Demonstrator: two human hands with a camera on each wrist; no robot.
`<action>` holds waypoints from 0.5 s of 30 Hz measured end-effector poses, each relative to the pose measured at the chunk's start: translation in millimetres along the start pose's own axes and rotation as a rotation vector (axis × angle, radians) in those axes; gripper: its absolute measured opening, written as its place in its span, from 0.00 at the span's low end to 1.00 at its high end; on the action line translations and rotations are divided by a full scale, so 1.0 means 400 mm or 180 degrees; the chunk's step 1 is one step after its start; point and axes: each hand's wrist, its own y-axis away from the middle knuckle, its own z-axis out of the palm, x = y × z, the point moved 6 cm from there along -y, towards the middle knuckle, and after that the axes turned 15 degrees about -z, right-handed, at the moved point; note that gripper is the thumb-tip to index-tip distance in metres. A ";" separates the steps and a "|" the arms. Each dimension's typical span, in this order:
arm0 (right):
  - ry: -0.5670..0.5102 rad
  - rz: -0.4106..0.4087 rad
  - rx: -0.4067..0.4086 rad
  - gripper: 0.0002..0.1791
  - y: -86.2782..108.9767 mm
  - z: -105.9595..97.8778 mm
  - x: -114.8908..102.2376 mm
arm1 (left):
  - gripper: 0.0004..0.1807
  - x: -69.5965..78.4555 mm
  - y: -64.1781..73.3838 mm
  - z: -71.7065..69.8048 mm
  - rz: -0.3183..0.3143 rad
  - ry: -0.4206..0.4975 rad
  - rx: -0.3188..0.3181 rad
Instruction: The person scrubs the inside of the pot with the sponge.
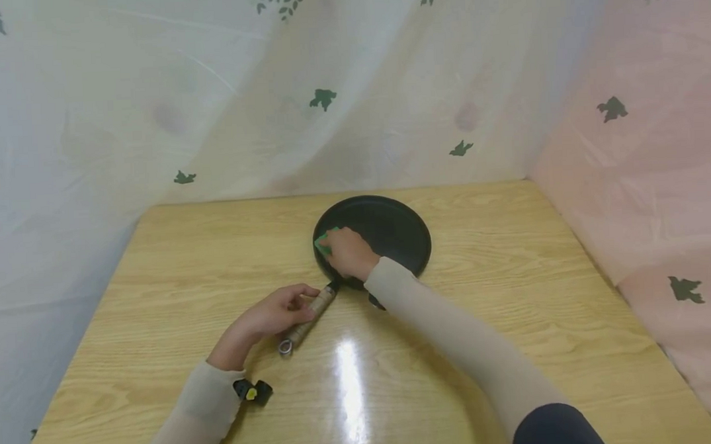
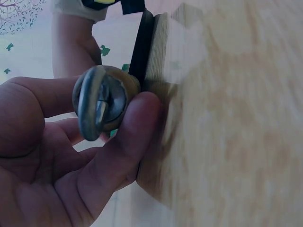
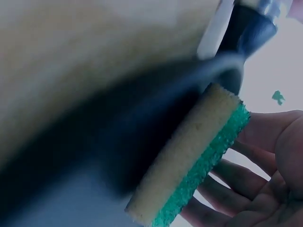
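Note:
A black, shallow round frying pan (image 1: 394,230) lies on the table, its wood-coloured handle (image 1: 301,330) pointing toward the near left. My left hand (image 1: 272,310) holds that handle between thumb and fingers. The metal hanging ring (image 2: 89,104) at the handle's end faces the left wrist camera. Over the left part of the pan, my right hand (image 1: 351,252) holds a sponge (image 3: 187,158). The sponge's green scouring layer is toward the palm and its pale yellow layer toward the pan, near the rim. Part of the sponge is hidden under the fingers in the head view.
The wooden table (image 1: 513,275) reaches back to a pale curtain (image 1: 238,121) printed with green birds. A pinkish curtain (image 1: 646,189) hangs along the right side. A dark wrist camera (image 1: 252,391) is strapped at the left sleeve.

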 end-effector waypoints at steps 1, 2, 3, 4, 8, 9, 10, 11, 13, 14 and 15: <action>-0.0014 0.0039 -0.0003 0.23 -0.008 -0.002 0.004 | 0.22 -0.001 -0.001 0.000 0.0006 -0.0004 -0.0003; -0.0023 0.0083 0.0001 0.23 -0.016 -0.004 0.008 | 0.22 -0.003 -0.003 0.000 0.0001 -0.0001 -0.0002; -0.0044 0.0115 -0.0002 0.23 -0.025 -0.005 0.014 | 0.22 -0.004 -0.004 -0.001 0.0002 -0.0001 0.0002; -0.0050 0.0142 -0.0004 0.23 -0.033 -0.007 0.020 | 0.22 -0.005 -0.004 -0.001 0.0000 0.0003 0.0003; -0.0166 0.0247 0.0035 0.23 -0.064 -0.017 0.049 | 0.23 -0.007 -0.004 -0.002 -0.0038 0.0005 0.0003; -0.0186 0.0270 0.0051 0.23 -0.072 -0.018 0.061 | 0.23 -0.007 -0.003 -0.001 -0.0039 0.0002 0.0001; -0.0213 0.0300 0.0075 0.24 -0.078 -0.020 0.072 | 0.23 -0.006 -0.002 -0.001 -0.0044 0.0002 -0.0003; -0.0249 0.0331 0.0094 0.24 -0.085 -0.021 0.086 | 0.23 -0.004 -0.001 -0.001 -0.0048 -0.0001 -0.0004; -0.0265 0.0369 0.0131 0.24 -0.097 -0.023 0.114 | 0.23 -0.003 -0.001 -0.001 -0.0053 -0.0012 0.0004; -0.0272 0.0390 0.0157 0.24 -0.101 -0.025 0.128 | 0.23 -0.002 -0.001 -0.001 -0.0054 -0.0012 0.0003; -0.0259 0.0403 0.0177 0.24 -0.105 -0.026 0.143 | 0.23 -0.001 -0.002 -0.001 -0.0051 -0.0013 0.0006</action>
